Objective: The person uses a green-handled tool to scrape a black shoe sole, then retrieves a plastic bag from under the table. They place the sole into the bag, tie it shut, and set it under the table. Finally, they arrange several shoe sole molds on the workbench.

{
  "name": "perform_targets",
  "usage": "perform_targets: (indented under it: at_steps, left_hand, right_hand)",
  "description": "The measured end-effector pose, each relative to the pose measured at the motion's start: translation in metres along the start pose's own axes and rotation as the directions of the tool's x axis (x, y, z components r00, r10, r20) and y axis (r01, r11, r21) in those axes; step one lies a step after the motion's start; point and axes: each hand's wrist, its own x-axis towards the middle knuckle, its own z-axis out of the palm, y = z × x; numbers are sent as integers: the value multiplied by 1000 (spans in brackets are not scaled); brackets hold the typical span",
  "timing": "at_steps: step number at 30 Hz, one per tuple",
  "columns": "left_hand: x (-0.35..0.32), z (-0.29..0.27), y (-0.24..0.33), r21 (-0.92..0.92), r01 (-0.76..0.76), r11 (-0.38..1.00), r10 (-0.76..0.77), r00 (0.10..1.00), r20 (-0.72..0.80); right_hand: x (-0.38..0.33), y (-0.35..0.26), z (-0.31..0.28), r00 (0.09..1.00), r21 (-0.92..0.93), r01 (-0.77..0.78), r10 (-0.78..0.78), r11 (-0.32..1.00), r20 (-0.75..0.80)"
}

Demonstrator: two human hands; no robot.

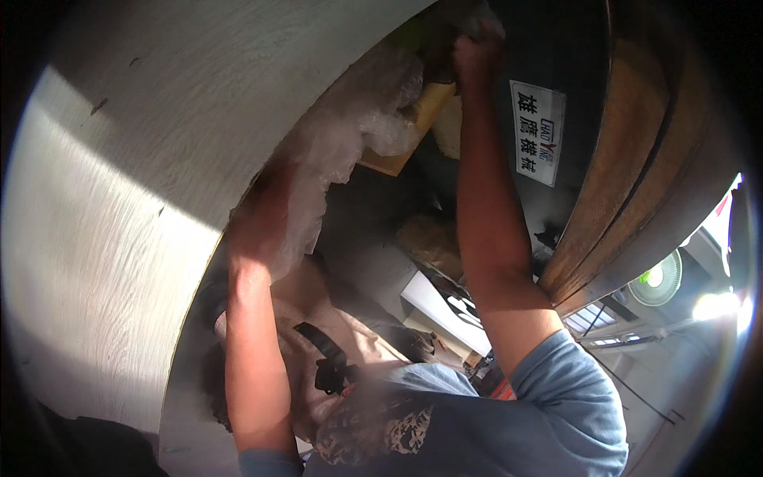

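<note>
My right hand is raised at the top of the view, its fingers closed around a pale, translucent piece of plastic. My left hand is lower, in shadow beside the large pale wood-grain panel. Crumpled clear plastic wrap runs along the panel's edge and drapes against my left hand and wrist. The fingers of that hand are hidden by the wrap and the shadow. Between my arms, a yellowish-brown flat piece, like board or wood, sticks out from under the wrap.
A dark surface with a white label is to the right of my right forearm. Curved brown wooden boards border it. A brownish bundle and a white sheet lie between my arms. A fan is at far right.
</note>
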Motion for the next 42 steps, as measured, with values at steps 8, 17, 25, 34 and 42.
perform_targets:
  at_steps: [8,17,25,34,42]
  left_hand:
    - [-6,6,-10,-40,-17,999,19,999,49]
    - [4,16,-38,208,-80,975,81,997,-1]
    - [-6,61,32,-360,-123,925,169,981,99]
    - [56,111,95,-247,-273,930,291,956,42]
    - [17,94,58,-323,-299,898,330,943,45]
  right_hand:
    - [-46,0,-50,836,468,-514,543,719,84]
    - [-80,-40,-111,994,324,-105,101,940,30]
    - [-66,-83,-111,904,340,-30,-119,940,410]
    - [-91,-107,-153,919,468,-170,-33,867,393]
    - [-61,-70,-74,864,288,-210,40,934,501]
